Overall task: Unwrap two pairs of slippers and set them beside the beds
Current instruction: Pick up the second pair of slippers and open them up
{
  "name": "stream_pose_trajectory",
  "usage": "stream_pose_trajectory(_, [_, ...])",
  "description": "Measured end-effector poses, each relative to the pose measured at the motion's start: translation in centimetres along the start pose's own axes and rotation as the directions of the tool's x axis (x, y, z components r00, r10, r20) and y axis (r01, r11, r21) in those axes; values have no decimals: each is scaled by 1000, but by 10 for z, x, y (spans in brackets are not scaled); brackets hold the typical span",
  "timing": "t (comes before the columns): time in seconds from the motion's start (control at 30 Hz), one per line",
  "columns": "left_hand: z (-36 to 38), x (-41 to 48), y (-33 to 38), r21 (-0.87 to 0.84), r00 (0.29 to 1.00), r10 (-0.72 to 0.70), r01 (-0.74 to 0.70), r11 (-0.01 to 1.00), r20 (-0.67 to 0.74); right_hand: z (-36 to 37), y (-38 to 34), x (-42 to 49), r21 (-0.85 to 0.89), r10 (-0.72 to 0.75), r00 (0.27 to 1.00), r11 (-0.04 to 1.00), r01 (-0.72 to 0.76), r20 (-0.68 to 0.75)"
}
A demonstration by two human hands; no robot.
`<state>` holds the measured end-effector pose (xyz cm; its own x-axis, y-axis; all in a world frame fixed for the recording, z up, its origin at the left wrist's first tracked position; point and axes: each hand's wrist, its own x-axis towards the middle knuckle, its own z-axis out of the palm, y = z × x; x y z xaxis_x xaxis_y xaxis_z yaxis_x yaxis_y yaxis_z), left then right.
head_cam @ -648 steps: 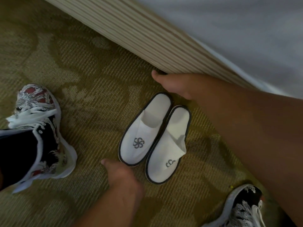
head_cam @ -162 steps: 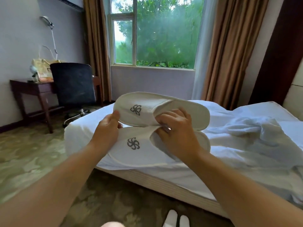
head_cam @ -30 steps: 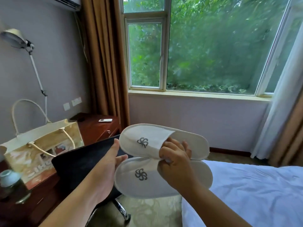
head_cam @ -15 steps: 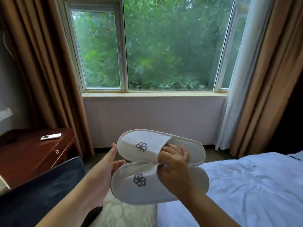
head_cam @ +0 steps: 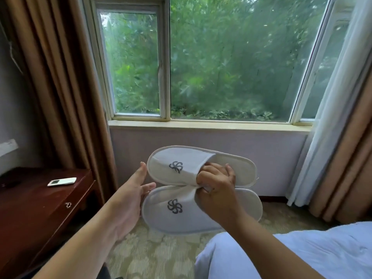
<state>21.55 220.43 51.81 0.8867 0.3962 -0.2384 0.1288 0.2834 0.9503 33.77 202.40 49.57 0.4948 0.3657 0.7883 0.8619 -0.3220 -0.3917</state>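
Slippers (head_cam: 181, 198) are up in mid-air in front of you, one stacked above the other, toes to your left, over the carpet (head_cam: 161, 256) between the wooden tabletop (head_cam: 40, 198) and the bed (head_cam: 312, 256). Your right hand (head_cam: 217, 188) has its fingers (head_cam: 203, 175) curled tight, pinching both upper edges so the pair travels as one. Your left hand (head_cam: 128, 200) is flat, fingers (head_cam: 148, 187) straight against the toe ends, keeping them level. No wrapper showing; lowering them beside the bed looks like the next job.

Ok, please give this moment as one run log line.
right hand: pinches both slippers | left hand: open, at their toes | state: unwrapped, held up, not yet beside bed
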Motion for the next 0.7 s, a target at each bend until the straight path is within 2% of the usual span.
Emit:
stream_pose_trajectory(0.23, [-14,128,28,28,995,-32,29,999,91,61,60,66,4,148,989,989,-148,-30])
stream_pose_trajectory(0.4, [-7,206,39,58,988,-65,57,997,143,80,103,99,-164,195,981,967,-194,-8])
stream_pose_trajectory(0.53, [16,260,43,116,978,-83,62,991,190,90,154,124,-64,247,961,969,-240,124])
stream_pose_trajectory(0.7, [46,344,40,142,967,-115,84,986,228,109,232,161,-36,290,947,957,-288,142])
